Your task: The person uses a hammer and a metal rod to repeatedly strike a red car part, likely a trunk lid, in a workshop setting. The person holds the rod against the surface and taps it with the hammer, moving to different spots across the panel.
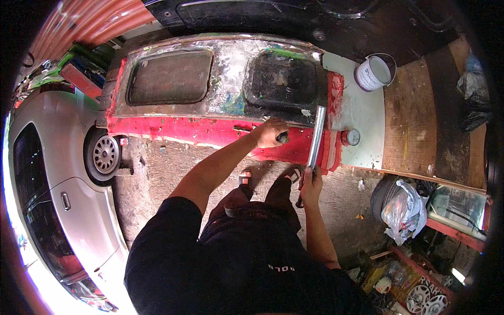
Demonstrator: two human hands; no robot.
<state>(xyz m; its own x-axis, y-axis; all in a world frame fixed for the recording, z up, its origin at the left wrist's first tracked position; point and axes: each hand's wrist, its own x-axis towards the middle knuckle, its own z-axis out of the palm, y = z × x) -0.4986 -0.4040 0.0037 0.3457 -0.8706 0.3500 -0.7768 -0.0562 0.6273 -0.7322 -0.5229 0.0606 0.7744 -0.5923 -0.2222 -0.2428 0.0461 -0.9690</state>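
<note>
My left hand (270, 133) is closed over the near edge of the bench, by a red strip. A short dark object (283, 137) pokes out of the fist; its kind is hidden by the fingers. Farther right, my right hand (311, 184) grips a long shiny metal bar (316, 134) near its lower end. The bar slants up over the bench, and a dark end shows below the hand. Under both hands lies a worn panel with two dark recesses (168, 79), its paint patchy grey and white, with a red strip (205, 131) along the near side.
A white bucket (371, 73) with a wire handle and a small round tin (350, 137) stand on the right-hand board. A silver car (79, 184) is parked at my left. Plastic bags (403, 210) and clutter lie at the lower right.
</note>
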